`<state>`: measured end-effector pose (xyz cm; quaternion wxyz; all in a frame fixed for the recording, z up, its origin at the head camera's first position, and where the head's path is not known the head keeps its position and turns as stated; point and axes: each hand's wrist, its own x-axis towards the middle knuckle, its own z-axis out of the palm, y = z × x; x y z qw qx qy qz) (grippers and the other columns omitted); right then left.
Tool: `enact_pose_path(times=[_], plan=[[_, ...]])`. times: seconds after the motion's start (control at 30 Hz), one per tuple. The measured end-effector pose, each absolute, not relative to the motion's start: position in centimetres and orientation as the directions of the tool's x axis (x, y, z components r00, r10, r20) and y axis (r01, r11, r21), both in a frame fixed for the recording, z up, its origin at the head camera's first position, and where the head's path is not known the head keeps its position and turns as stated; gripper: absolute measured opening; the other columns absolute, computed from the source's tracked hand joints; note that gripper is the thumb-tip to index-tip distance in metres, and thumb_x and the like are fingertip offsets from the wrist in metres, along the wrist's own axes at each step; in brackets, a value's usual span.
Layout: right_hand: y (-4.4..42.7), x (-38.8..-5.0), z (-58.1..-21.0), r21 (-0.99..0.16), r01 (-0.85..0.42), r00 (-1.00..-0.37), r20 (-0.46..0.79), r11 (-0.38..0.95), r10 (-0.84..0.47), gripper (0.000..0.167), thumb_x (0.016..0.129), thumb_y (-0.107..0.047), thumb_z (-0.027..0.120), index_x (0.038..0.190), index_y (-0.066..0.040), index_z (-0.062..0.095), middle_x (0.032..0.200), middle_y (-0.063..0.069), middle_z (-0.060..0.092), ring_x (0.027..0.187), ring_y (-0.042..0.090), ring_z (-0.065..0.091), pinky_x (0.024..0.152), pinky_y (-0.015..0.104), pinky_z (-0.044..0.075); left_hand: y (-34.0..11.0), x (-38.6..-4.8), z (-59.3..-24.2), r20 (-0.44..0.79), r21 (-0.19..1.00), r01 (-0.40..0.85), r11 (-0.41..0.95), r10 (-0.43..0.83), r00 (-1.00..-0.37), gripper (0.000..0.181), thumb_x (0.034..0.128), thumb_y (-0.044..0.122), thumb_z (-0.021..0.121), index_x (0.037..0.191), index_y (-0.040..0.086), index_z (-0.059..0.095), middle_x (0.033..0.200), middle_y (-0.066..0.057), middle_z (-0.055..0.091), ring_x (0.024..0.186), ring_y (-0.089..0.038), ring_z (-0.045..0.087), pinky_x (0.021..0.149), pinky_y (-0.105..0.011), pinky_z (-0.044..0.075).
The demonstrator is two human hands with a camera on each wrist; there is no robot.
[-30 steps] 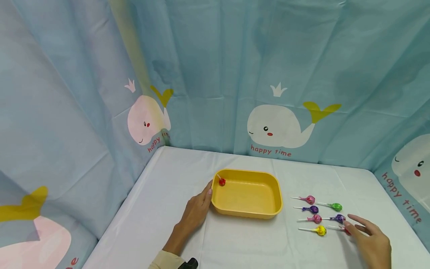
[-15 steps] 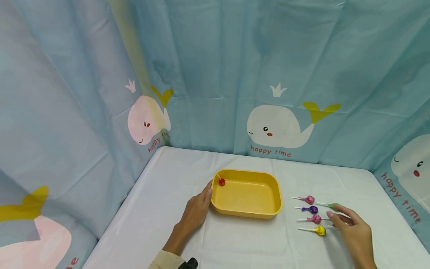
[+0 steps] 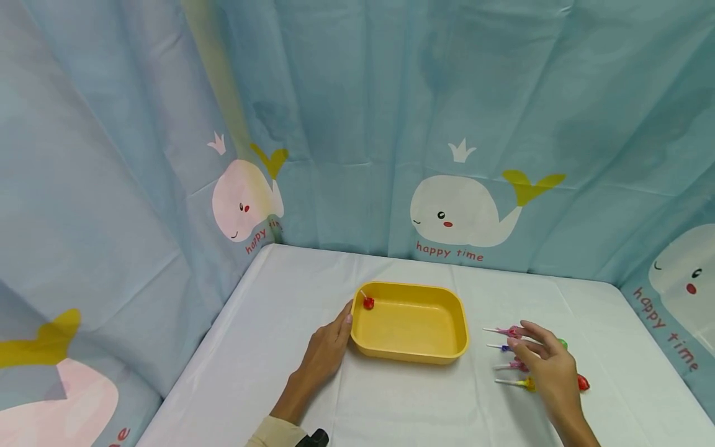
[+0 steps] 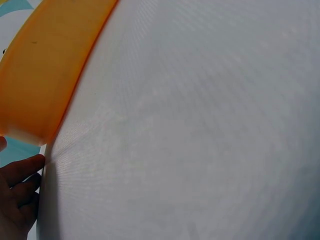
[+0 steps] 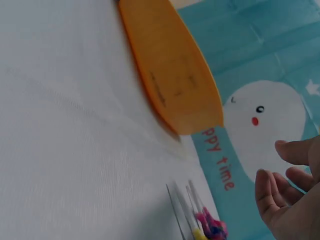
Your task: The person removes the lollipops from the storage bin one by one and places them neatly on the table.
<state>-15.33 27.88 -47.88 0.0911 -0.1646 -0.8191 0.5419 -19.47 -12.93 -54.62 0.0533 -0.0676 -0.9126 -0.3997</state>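
A shallow yellow tray (image 3: pixel 413 326) stands on the table with one red lollipop (image 3: pixel 368 303) in its back left corner. My left hand (image 3: pixel 325 347) rests against the tray's left side with its fingers extended. Over a group of wrapped lollipops to the right of the tray, my right hand (image 3: pixel 550 369) hovers, thumb and fingers apart, nothing between them. Left of and under it show a pink lollipop (image 3: pixel 509 331), a purple one, a second pink one and a yellow lollipop (image 3: pixel 526 383). A red lollipop (image 3: pixel 583 382) and a green lollipop (image 3: pixel 563 343) peek out behind it; other parts are hidden.
A white cloth (image 3: pixel 424 403) covers the table. Blue curtains (image 3: pixel 346 124) printed with whales hang along its back and sides. In the right wrist view, the tray's outer wall (image 5: pixel 172 70) lies ahead of the lollipop sticks.
My right hand has moved left and slightly away from me, from the right-hand column of lollipops to the left-hand column. My left hand and the tray stay put.
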Motion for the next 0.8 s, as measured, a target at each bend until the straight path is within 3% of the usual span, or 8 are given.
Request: enact_pose_path(times=[0.1,0.33,0.8], plan=[[26.8,-15.7,-47.8,-0.931,0.144,-0.936,-0.018,0.335,0.352,0.057,0.100,-0.027,0.077,0.151,-0.010,0.057,0.121,-0.013,0.070,0.090,-0.010,0.068,0.075,0.017,0.061,-13.0,-19.4,-54.7,0.158,0.717,0.169,0.676,0.078,-0.984,0.055,0.1159,0.050,0.032,0.167,0.030,0.036,0.161,0.004,0.051,0.144,-0.028,0.055,0.120,-0.051,0.044],[24.4,-16.5,-47.5,-0.932,0.100,-0.950,0.014,0.348,0.311,0.052,0.102,-0.027,0.075,0.149,-0.010,0.059,0.137,0.014,0.067,0.089,-0.004,0.071,0.077,0.014,0.059,-13.0,-19.5,-54.6,0.159,0.718,0.168,0.675,0.076,-0.984,0.054,0.1160,0.049,0.033,0.167,0.031,0.036,0.161,0.004,0.051,0.144,-0.028,0.055,0.120,-0.051,0.044],[21.3,-17.5,-47.4,-0.968,-0.003,-0.973,0.060,0.250,0.221,0.047,0.099,-0.014,0.078,0.143,-0.009,0.063,0.135,0.016,0.067,0.098,0.002,0.071,0.080,0.020,0.062,-13.0,-19.5,-54.7,0.156,0.723,0.168,0.670,0.079,-0.985,0.053,0.1164,0.045,0.036,0.167,0.030,0.035,0.162,0.004,0.049,0.145,-0.027,0.054,0.119,-0.050,0.044]])
